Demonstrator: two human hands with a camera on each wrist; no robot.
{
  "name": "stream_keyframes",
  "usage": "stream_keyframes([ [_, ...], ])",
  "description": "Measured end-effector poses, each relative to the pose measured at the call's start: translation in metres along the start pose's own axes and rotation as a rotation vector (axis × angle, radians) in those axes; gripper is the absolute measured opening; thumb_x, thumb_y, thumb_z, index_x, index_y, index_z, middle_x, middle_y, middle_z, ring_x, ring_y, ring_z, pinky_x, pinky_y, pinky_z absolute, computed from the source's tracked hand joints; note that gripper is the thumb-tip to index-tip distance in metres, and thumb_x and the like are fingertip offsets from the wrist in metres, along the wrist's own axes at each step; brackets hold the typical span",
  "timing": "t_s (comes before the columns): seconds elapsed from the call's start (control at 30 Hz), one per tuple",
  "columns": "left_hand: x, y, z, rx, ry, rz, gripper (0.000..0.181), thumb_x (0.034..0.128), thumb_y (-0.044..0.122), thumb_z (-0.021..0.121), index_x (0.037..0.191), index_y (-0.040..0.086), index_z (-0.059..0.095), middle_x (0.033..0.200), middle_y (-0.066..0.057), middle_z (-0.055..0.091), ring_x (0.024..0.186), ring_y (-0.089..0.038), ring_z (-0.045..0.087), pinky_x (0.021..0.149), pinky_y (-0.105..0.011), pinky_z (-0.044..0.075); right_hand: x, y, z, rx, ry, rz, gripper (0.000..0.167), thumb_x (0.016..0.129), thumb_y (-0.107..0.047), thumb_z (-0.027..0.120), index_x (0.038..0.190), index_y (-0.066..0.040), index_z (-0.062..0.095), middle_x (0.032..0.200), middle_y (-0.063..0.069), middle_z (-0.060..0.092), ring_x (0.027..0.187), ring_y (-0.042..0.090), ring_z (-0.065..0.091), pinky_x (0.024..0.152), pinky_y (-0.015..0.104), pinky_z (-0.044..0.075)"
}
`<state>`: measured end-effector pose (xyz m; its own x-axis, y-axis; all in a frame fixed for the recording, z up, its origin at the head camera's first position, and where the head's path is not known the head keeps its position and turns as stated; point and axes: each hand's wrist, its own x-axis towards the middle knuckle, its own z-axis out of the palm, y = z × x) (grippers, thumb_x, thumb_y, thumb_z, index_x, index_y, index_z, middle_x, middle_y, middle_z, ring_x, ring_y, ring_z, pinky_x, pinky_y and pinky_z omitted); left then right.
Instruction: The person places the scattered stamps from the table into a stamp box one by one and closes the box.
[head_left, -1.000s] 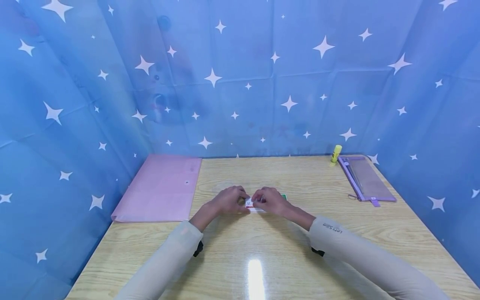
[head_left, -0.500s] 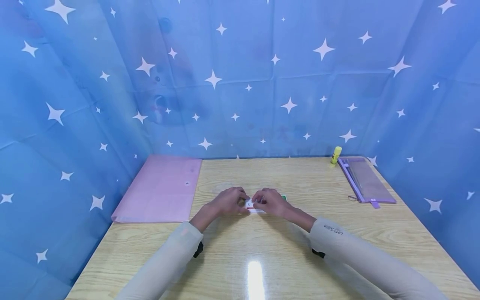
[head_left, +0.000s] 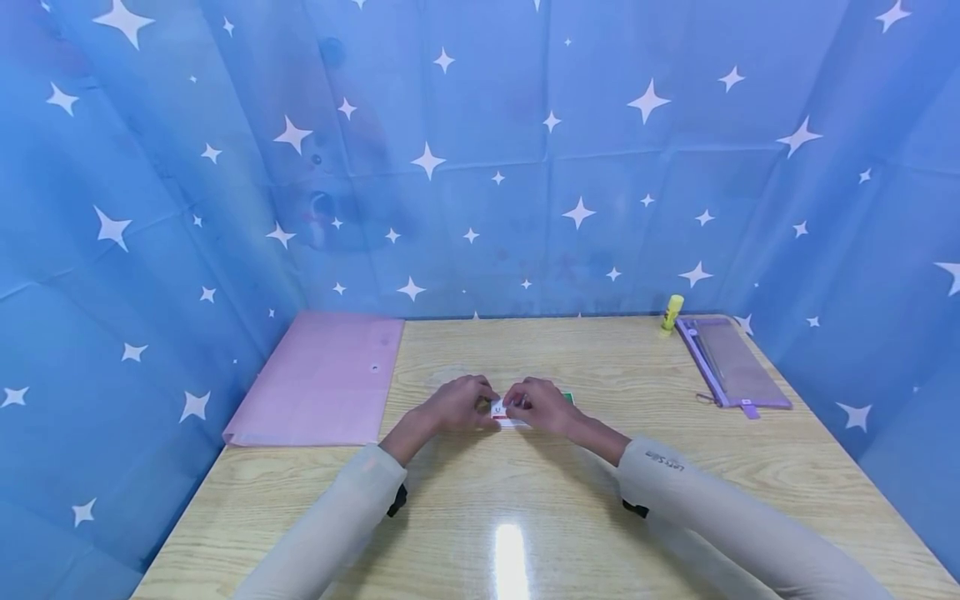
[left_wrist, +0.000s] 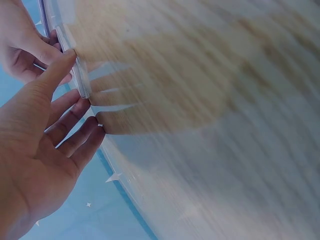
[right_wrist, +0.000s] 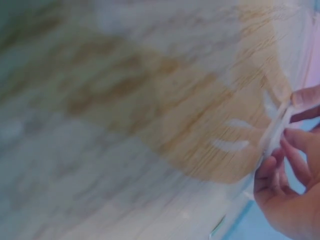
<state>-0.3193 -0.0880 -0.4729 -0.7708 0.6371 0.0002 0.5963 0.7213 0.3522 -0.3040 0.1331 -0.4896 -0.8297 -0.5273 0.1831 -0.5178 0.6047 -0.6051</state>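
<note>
A small flat white card with a red stripe and a dark letter lies near the middle of the table, partly hidden by both hands. My left hand holds its left end; in the left wrist view the thumb lies on one face of the thin, layered white edge and the fingertips reach its other side. On the right part my right hand pinches with curled fingers and thumb. A green-edged flat piece peeks out beyond the right hand, mostly covered.
A pink folder lies on the left of the wooden table. At the far right edge are a yellow glue stick and a purple zip pouch with slim items inside. A blue starry curtain hangs behind.
Both hands stay at the card with barely any movement. The whole head view has shifted down by a few pixels.
</note>
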Motion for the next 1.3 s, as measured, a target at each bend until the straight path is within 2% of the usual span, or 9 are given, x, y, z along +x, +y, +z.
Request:
stream_keyframes([
  [0.5, 0.003, -0.002, 0.004, 0.003, 0.012, 0.016, 0.049, 0.0863, 0.035, 0.087, 0.127, 0.011, 0.075, 0.112, 0.001, 0.069, 0.090, -0.012, 0.058, 0.075, -0.026, 0.048, -0.002, 0.000, -0.002, 0.013, 0.016, -0.006, 0.008, 0.097, -0.006, 0.072, 0.103, -0.003, 0.076, 0.093, 0.005, 0.067, 0.075, 0.010, 0.061, 0.064, 0.023, 0.051],
  [1.0, -0.001, 0.002, 0.001, -0.001, 0.006, -0.038, 0.051, 0.0857, 0.038, 0.087, 0.128, 0.012, 0.075, 0.124, -0.002, 0.068, 0.100, -0.013, 0.060, 0.085, -0.030, 0.051, -0.002, -0.002, -0.028, -0.033, 0.005, -0.008, 0.014, 0.099, -0.007, 0.070, 0.109, 0.000, 0.075, 0.095, 0.007, 0.074, 0.083, 0.018, 0.069, 0.073, 0.031, 0.057],
  [1.3, -0.001, 0.004, 0.001, -0.013, -0.001, -0.065, 0.052, 0.0855, 0.038, 0.087, 0.129, 0.014, 0.074, 0.127, -0.001, 0.068, 0.105, -0.014, 0.061, 0.091, -0.032, 0.050, -0.006, 0.004, -0.043, -0.064, 0.020, 0.003, 0.018, 0.097, -0.008, 0.073, 0.111, 0.002, 0.075, 0.095, 0.008, 0.074, 0.084, 0.020, 0.071, 0.073, 0.032, 0.058],
])
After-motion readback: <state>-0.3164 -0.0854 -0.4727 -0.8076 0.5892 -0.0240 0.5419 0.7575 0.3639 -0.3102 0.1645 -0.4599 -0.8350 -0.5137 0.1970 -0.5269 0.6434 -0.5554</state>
